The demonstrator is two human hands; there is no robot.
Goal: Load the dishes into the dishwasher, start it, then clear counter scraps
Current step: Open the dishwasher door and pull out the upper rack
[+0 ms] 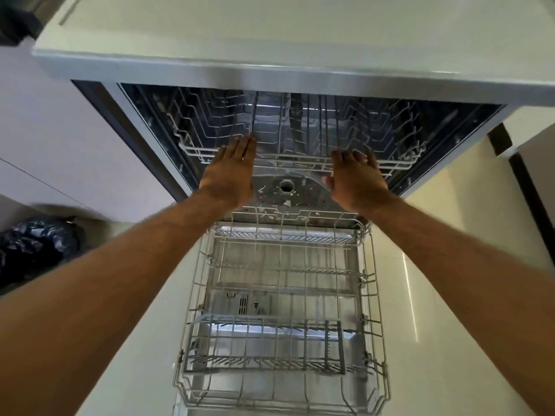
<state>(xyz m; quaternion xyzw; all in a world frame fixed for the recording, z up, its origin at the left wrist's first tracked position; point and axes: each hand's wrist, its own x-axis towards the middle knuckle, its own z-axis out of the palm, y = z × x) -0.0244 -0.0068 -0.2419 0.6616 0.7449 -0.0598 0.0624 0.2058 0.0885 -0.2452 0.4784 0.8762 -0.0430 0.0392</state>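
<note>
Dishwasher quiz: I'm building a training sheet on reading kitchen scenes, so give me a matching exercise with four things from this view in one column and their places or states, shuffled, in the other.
Things:
1. lower rack
2. upper rack
3. dark bag
4. left hand

Places or states:
A. on the floor at the left
B. pulled out over the open door
C. fingers straight, at the upper rack's front
D. inside the machine, under the counter

Pairs: 1-B, 2-D, 3-A, 4-C.
</note>
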